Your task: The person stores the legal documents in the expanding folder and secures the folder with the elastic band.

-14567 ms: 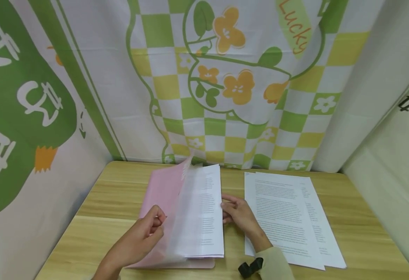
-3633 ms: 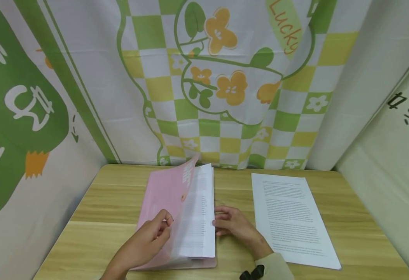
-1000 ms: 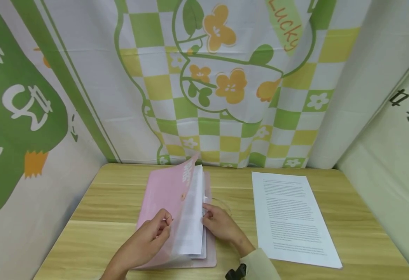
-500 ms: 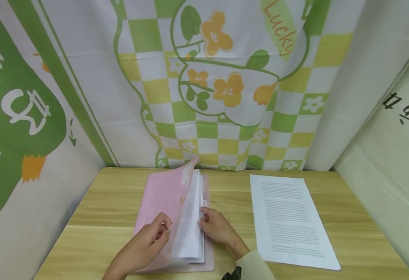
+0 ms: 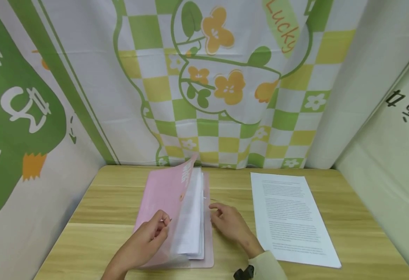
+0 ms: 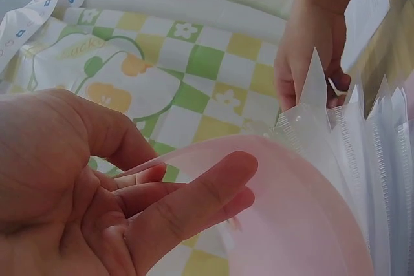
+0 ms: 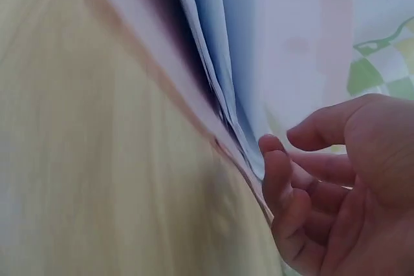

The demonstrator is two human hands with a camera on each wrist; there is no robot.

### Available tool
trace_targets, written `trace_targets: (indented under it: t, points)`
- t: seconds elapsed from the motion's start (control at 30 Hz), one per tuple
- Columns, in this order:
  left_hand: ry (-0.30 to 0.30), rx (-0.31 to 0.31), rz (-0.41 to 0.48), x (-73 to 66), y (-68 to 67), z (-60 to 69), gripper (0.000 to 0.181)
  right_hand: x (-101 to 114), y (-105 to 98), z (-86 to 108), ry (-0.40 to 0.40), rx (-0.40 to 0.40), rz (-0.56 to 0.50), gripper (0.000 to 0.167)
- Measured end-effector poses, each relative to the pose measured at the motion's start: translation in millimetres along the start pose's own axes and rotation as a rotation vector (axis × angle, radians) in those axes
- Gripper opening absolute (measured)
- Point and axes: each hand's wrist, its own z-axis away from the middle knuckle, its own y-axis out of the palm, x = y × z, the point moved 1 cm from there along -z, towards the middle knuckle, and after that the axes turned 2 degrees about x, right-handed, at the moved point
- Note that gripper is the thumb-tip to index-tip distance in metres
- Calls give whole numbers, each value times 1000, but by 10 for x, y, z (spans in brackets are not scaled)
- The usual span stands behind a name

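Left hand (image 5: pixel 141 243) pinches the free edge of the pink cover (image 5: pixel 160 190), holding it half raised over the folder (image 5: pixel 208 241). White pages (image 5: pixel 190 229) stand inside, leaning with the cover. Right hand (image 5: pixel 231 221) is just beside the folder's right side, fingers loosely bent and apart, gripping nothing. The folder lies left of the middle of the worktop (image 5: pixel 96 202), its top near the far edge. Printed paper (image 5: pixel 292 217) lies toward the right edge, well apart from the folder.
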Motion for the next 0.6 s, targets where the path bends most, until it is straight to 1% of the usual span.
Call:
trace_targets:
  t: [0.1,0.23,0.3,0.47,0.6]
  points:
    - [-5,-3,-6,-3,8,4,9,-50,-121,84,6,-90,130,26]
    - [-16,-6,-10,-12,20,7,9,-121,-344,236,61,-135,245,27]
    - [-18,-6,-9,-14,24,8,9,-164,-492,331,114,-141,305,28]
    - [-11,-8,-5,-18,19,7,9,-309,-900,560,289,-149,425,33]
    - [-4,-14,-9,-26,14,3,9,-449,-1185,734,395,-147,472,50]
